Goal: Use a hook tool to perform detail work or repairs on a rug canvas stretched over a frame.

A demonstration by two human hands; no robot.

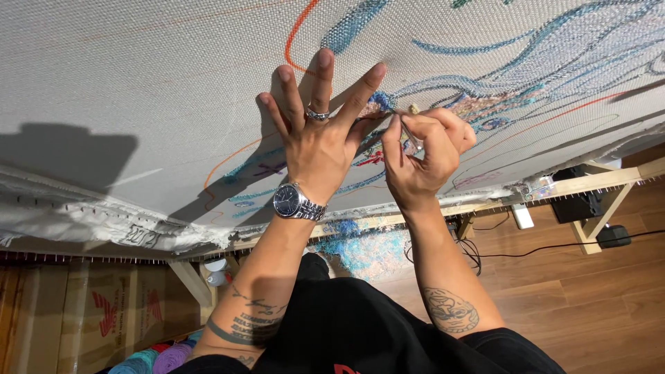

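Note:
A large white backing cloth (138,76) is stretched on a wooden frame (596,181) in front of me, tufted with blue, tan and orange yarn lines (499,55). My left hand (318,131) lies flat on the cloth with fingers spread; it wears a ring and a silver wristwatch (296,202). Just right of it, my right hand (422,156) pinches a thin tool or strand (410,135) whose tip meets the cloth beside a blue tufted patch (381,100). What exactly the fingers pinch is too small to tell.
Blue yarn scraps (360,246) lie on the wooden floor (554,298) below the frame. Black cables (554,247) and a dark box (578,204) sit at the right. Cardboard boxes (90,312) and yarn cones (156,359) stand at lower left.

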